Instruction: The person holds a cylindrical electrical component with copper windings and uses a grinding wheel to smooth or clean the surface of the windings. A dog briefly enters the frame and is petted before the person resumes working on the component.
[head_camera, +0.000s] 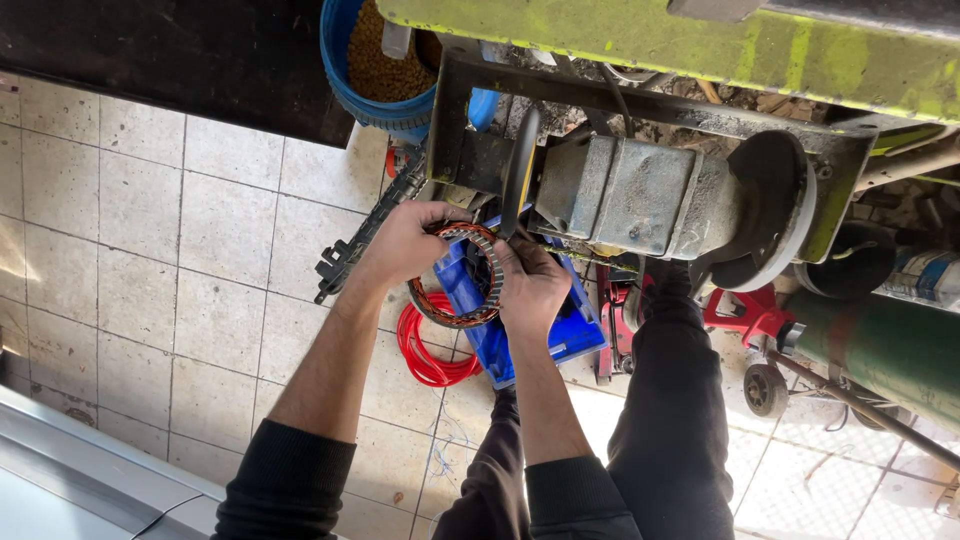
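Pale square floor tiles (200, 230) spread below the work, and a grimy metal bench vise (640, 195) juts out from a yellow-green painted frame (700, 45) at the top of the view. Both of the person's hands meet just beside the vise's near end, and between them sits a ring-shaped stator (462, 278), a band of grey steel laminations with copper-coloured windings bulging along its lower edge. The left hand (405, 245) is curled over the ring's upper left side, fingers wrapped around the rim and closed on it. The right hand (530, 285) grips the opposite, right side of the ring, its fingers pinched at the laminated band (whether they also hold a small tool I cannot tell). The ring is held tilted, its open centre facing partly up toward the camera, and it hangs in the air above a blue plastic crate (560, 335) on the floor. Just left of the crate lies a coil of red hose (425, 355). A blue bucket (375, 70) filled with small brownish pieces stands at the top, near the frame. To the right, a green gas cylinder (880, 350) lies beside a red wheeled jack (745, 320). Dark sleeves cover both forearms' lower ends, and dark trouser legs show beneath.
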